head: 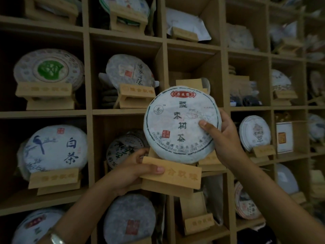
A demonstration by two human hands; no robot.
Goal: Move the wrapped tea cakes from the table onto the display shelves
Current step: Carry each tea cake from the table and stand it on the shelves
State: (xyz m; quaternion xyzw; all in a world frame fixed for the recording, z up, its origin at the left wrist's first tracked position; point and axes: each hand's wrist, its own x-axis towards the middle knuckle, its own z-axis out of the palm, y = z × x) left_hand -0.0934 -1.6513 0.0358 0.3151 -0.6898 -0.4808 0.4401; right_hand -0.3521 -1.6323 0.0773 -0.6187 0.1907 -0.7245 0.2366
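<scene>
White-wrapped tea cake (182, 125) gripped, wooden stand (173, 175) held

A silver bracelet (57, 238) is showing at the bottom left edge. A white box with an orange seal (284, 137) is standing upright in a right-hand compartment. Dark blue packets (246, 101) are lying in the compartment above it, beside a stack of dark discs (109, 98) sitting further left.

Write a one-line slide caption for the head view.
Right hand seats a wrapped tea cake on a wooden stand held by the left hand.
</scene>
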